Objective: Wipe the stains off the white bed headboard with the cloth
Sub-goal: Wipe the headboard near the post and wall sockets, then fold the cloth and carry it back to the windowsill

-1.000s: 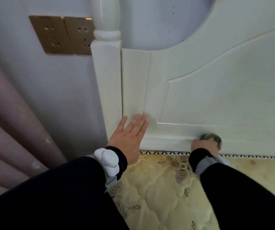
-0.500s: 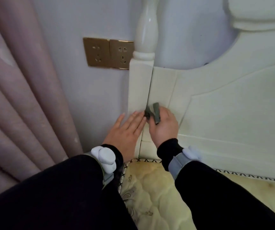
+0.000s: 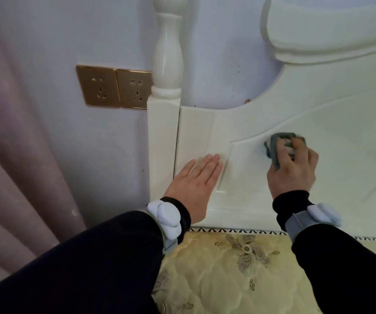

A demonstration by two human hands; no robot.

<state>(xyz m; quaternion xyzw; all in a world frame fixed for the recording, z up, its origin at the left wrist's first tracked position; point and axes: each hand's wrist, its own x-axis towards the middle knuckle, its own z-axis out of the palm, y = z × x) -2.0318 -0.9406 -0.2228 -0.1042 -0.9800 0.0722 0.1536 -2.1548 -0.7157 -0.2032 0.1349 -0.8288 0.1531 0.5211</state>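
Gripping the grey cloth (image 3: 276,148), the right hand (image 3: 292,169) has its fingers curled round the bunched fabric and presses it onto the white headboard (image 3: 345,123). The cloth sits under the fingertips and pokes out past them on the hand's left and far edges. Contact point: the inner raised panel, just inside its curved moulding line, right of the panel's left corner.

Left hand (image 3: 195,183): flat, fingers straight and together, palm on the headboard's left flat strip beside the post (image 3: 162,143), holding nothing. Fingertips reach the moulding edge.

Versus 0.5 s ago: the cloth and right hand were at the seam next to the post, almost touching the left fingertips; they now lie well apart from the left hand, farther right on the panel. Versus 1.0 s ago: the cloth was low on the bottom rail near the mattress (image 3: 227,275); it is now higher. The left hand has kept its flat rest near the post throughout.

Also in view: two gold sockets (image 3: 114,87) on the wall left of the post, pink curtain (image 3: 12,137) at far left.
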